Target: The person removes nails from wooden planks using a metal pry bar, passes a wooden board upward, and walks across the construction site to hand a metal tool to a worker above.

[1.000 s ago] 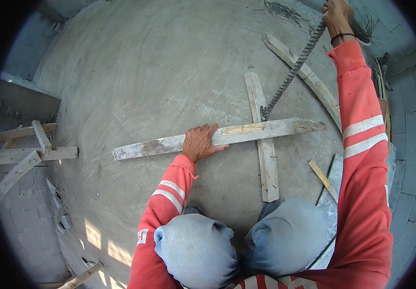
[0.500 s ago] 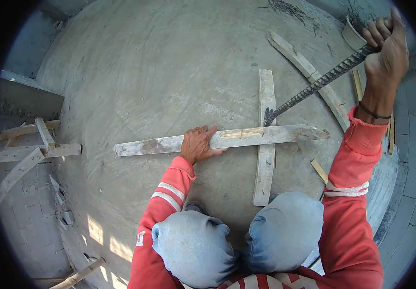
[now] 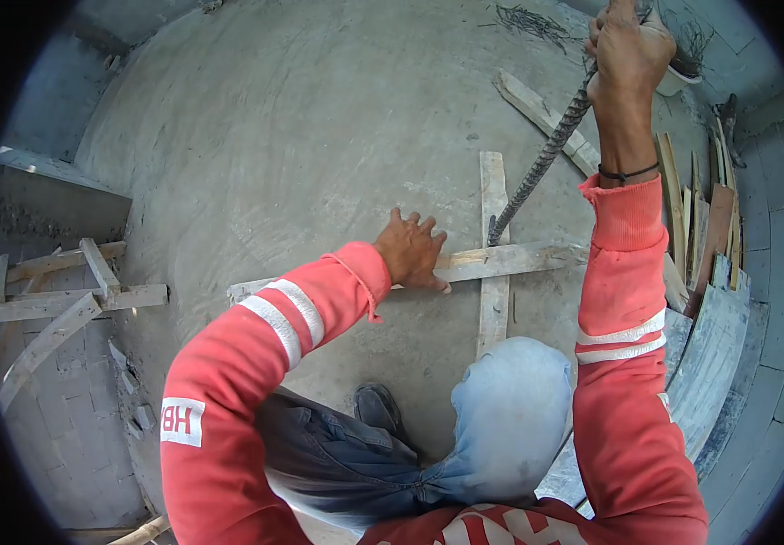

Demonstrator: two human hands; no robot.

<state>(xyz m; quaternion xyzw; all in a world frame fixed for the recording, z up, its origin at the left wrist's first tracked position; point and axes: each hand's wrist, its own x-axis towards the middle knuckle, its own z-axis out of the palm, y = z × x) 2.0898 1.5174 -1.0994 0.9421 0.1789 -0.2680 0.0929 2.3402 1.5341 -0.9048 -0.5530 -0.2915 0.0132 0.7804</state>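
Note:
My left hand (image 3: pixel 413 250) lies over a weathered plank (image 3: pixel 519 261), its fingers spread and pointing away from me; the palm's contact with the wood is hidden. This plank lies crosswise on top of a second plank (image 3: pixel 494 313) on the concrete floor. High at the right, my right hand (image 3: pixel 629 54) is closed around a ribbed rebar pry bar (image 3: pixel 542 163). The bar slants down to the left, and its bent tip meets the far edge of the upper plank where the two planks cross. My left forearm covers part of the upper plank.
Another plank (image 3: pixel 542 113) lies behind the bar. Several loose boards (image 3: pixel 696 236) are piled along the right wall, near a pale bucket (image 3: pixel 676 82). Thin wire (image 3: pixel 533 23) lies at the far side. A wooden frame (image 3: pixel 74 300) stands at the left.
My right hand has swung left and the bar stands steeper. My left hand has moved right along the plank, its fingers now more spread. My left knee has shifted, showing a shoe.

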